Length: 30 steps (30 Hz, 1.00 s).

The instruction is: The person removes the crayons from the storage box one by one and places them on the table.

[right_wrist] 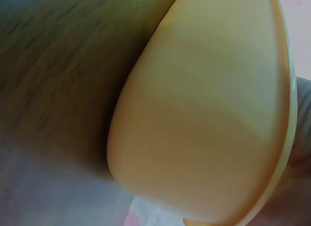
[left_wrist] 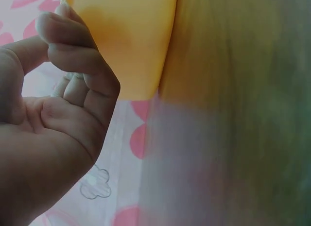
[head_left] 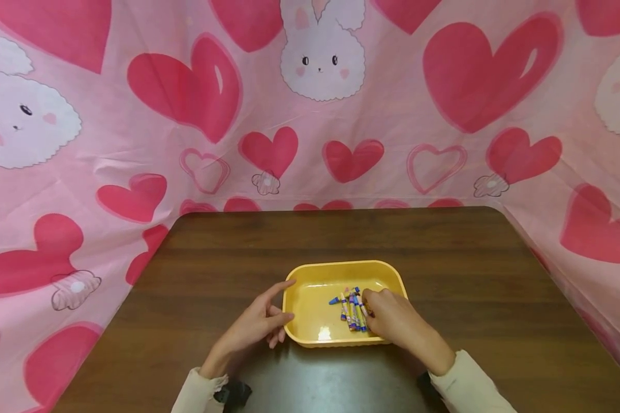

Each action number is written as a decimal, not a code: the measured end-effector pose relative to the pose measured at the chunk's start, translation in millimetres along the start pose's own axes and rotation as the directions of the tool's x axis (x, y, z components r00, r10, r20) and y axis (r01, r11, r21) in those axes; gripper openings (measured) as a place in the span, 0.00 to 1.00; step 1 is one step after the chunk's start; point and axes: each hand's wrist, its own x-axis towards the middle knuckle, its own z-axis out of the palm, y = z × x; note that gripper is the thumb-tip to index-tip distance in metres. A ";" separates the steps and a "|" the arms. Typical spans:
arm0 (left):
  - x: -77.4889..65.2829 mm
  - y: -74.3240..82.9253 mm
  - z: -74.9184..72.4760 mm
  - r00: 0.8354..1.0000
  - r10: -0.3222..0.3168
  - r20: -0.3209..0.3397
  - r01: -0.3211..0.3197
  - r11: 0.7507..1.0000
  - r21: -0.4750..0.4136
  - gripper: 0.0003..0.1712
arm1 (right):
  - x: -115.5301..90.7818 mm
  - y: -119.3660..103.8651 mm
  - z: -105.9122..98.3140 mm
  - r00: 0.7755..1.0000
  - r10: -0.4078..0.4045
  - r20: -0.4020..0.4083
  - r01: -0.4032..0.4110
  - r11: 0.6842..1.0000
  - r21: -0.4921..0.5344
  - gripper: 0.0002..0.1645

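A shallow yellow plastic tray (head_left: 310, 287) stands on the table. Several short crayons (head_left: 352, 310) with printed wrappers lie bunched inside it, right of the middle, and one with a blue end points left. My right hand (head_left: 395, 318) reaches over the tray's right front corner, its bent fingers pinching a crayon at the right side of the bunch. In the right wrist view the tray's wall (right_wrist: 199, 109) hides most of that hand. At the left rim is my left hand (head_left: 258, 318), thumb and index finger spread loosely onto the edge, other fingers lower outside the wall.
The dark wood table (head_left: 227, 241) extends behind and to both sides of the tray. A pink cloth (head_left: 299, 115) printed with hearts and rabbits hangs round its back and sides. Near the front, a dark strap (head_left: 232, 394) sits by the left sleeve.
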 end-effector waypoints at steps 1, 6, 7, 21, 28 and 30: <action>0.0 -0.7 0.3 1.000 0.002 0.000 -0.002 1.000 -0.009 0.41 | -0.5 -0.7 -0.3 1.000 0.009 -0.002 -0.009 1.000 0.000 0.14; 0.4 -4.0 0.2 1.000 0.028 0.009 -0.027 0.999 -0.029 0.41 | -1.0 -4.6 0.9 0.997 0.071 -0.022 -0.071 0.997 -0.013 0.15; 0.7 -4.6 0.0 0.999 0.034 0.009 -0.034 0.999 -0.029 0.41 | -0.5 -5.2 1.5 0.996 0.081 -0.029 -0.082 0.996 -0.017 0.16; 1.8 -5.8 -4.0 0.999 0.032 0.011 -0.031 0.998 -0.047 0.41 | 0.1 -5.7 2.4 0.985 0.052 -0.165 -0.056 0.998 -0.024 0.20; -0.7 -5.5 -2.6 1.000 0.028 0.005 -0.028 0.998 -0.050 0.41 | 3.4 -9.6 5.5 0.994 0.092 -0.053 -0.093 0.996 -0.014 0.17; -1.7 -5.5 -1.0 1.000 0.024 0.005 -0.024 0.999 -0.049 0.41 | 3.6 -12.0 6.8 0.993 0.112 -0.024 -0.113 0.993 -0.028 0.17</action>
